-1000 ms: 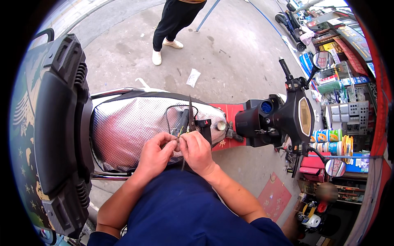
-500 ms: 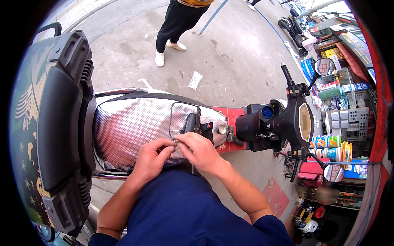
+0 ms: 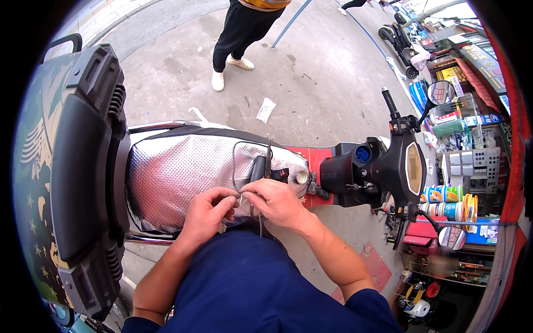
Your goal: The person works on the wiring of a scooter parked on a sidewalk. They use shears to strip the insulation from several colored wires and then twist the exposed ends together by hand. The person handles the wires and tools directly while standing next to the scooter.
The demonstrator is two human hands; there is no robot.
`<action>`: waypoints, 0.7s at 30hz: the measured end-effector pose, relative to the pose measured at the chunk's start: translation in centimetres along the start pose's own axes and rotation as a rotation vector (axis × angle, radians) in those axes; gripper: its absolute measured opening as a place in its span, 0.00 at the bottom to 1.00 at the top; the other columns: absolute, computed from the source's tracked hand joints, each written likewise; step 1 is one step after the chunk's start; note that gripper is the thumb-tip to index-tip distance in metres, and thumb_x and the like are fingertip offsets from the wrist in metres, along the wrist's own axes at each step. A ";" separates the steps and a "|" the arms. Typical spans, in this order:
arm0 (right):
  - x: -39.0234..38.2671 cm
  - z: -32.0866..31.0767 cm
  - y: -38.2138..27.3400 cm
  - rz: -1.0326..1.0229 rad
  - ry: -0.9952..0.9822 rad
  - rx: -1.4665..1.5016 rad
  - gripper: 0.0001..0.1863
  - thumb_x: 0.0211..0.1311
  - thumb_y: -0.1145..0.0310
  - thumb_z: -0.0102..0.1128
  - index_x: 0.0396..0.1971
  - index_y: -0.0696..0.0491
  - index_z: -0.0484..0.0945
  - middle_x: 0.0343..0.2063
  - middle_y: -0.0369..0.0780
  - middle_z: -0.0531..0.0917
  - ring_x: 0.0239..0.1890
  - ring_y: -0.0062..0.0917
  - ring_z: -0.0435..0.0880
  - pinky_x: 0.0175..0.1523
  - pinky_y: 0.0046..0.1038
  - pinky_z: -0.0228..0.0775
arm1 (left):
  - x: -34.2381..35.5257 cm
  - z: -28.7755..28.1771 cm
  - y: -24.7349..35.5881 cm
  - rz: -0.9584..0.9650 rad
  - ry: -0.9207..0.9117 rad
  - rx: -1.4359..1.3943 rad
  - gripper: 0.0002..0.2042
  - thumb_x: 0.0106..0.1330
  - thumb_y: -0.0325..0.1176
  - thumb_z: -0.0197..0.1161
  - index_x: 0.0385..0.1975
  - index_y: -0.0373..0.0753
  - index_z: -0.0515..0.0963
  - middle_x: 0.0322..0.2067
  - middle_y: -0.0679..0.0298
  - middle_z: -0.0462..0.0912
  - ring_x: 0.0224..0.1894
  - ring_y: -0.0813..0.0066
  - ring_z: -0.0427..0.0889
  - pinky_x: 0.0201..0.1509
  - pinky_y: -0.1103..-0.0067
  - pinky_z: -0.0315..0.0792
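Note:
My left hand (image 3: pixel 208 217) and my right hand (image 3: pixel 276 204) meet over a silver quilted scooter seat cover (image 3: pixel 172 166). Each pinches a thin grey cable (image 3: pixel 234 164), fingertips close together. The cable loops up across the cover, and a length hangs below my right fingers. Just beyond my right hand lie a black cylindrical handle (image 3: pixel 258 166) and a long, narrow dark tool (image 3: pixel 268 152), whose kinds I cannot make out. A black item with a red part (image 3: pixel 281 174) sits beside them, near a small round pale roll (image 3: pixel 301 177).
Black scooter handlebars (image 3: pixel 410 166) rise at the right, and a camouflage rear box with a black backrest (image 3: pixel 83 177) stands at the left. A person in dark trousers (image 3: pixel 244 33) stands beyond the seat. Shelves of goods (image 3: pixel 466 161) line the right side.
My fingertips have shifted slightly along the cable, and my right hand has turned a little. More hanging cable now shows below my right hand.

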State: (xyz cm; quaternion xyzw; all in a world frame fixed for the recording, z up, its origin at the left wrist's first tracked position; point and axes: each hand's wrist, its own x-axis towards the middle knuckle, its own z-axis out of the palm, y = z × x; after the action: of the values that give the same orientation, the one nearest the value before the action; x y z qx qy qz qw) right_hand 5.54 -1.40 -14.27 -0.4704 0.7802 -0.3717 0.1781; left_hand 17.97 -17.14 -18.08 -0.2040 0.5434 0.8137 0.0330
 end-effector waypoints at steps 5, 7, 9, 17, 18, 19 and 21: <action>-0.2 0.8 0.6 -0.023 0.094 -0.029 0.05 0.59 0.73 0.61 0.33 0.58 0.77 0.29 0.44 0.82 0.34 0.38 0.82 0.40 0.34 0.74 | -0.1 0.2 0.0 -0.030 -0.008 -0.022 0.07 0.67 0.26 0.57 0.40 0.30 0.78 0.29 0.63 0.81 0.25 0.81 0.78 0.30 0.83 0.74; -0.3 1.0 0.5 -0.008 0.123 -0.032 0.05 0.58 0.74 0.62 0.33 0.58 0.77 0.29 0.44 0.81 0.34 0.38 0.82 0.39 0.34 0.74 | -0.2 0.3 0.2 -0.045 -0.014 -0.014 0.07 0.67 0.26 0.57 0.39 0.30 0.77 0.29 0.63 0.81 0.24 0.81 0.78 0.30 0.83 0.74; -0.5 1.1 0.4 0.000 0.156 -0.046 0.05 0.57 0.74 0.63 0.32 0.57 0.77 0.29 0.45 0.81 0.34 0.38 0.82 0.39 0.33 0.74 | -0.2 0.5 0.3 -0.048 -0.021 -0.002 0.06 0.67 0.26 0.57 0.38 0.29 0.77 0.28 0.63 0.81 0.24 0.81 0.78 0.30 0.83 0.74; -3.2 -2.8 -2.9 0.302 0.383 0.212 0.21 0.51 0.71 0.71 0.45 0.58 0.77 0.37 0.39 0.81 0.34 0.20 0.80 0.37 0.22 0.71 | 0.2 1.2 -0.4 -0.090 -0.029 -0.070 0.05 0.67 0.26 0.58 0.37 0.30 0.77 0.29 0.63 0.80 0.27 0.80 0.79 0.32 0.81 0.77; -4.2 -4.0 -3.6 0.264 0.475 0.181 0.21 0.50 0.73 0.70 0.46 0.57 0.76 0.39 0.40 0.81 0.35 0.19 0.80 0.37 0.21 0.71 | 0.2 1.2 -0.6 -0.089 -0.030 -0.065 0.05 0.67 0.26 0.58 0.37 0.31 0.77 0.29 0.63 0.80 0.27 0.80 0.79 0.32 0.81 0.78; -5.3 -5.7 -4.2 0.167 0.543 0.152 0.20 0.50 0.74 0.69 0.45 0.57 0.77 0.39 0.41 0.81 0.35 0.22 0.80 0.37 0.22 0.71 | 0.3 1.2 -0.6 -0.087 -0.034 -0.058 0.05 0.67 0.26 0.58 0.37 0.31 0.77 0.29 0.63 0.80 0.28 0.80 0.79 0.32 0.80 0.78; -7.1 -8.6 -7.2 0.002 0.696 0.079 0.17 0.50 0.76 0.67 0.42 0.56 0.77 0.39 0.43 0.81 0.35 0.29 0.80 0.37 0.25 0.72 | 0.5 1.2 -0.8 -0.103 -0.004 -0.096 0.05 0.67 0.26 0.58 0.38 0.31 0.77 0.30 0.63 0.81 0.28 0.79 0.79 0.33 0.80 0.78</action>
State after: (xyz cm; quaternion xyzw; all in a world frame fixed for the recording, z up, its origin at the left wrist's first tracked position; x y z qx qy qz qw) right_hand 7.98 6.32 -3.70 -0.3074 0.7797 -0.5396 -0.0800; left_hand 17.35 -15.88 -18.57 -0.2316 0.4924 0.8364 0.0659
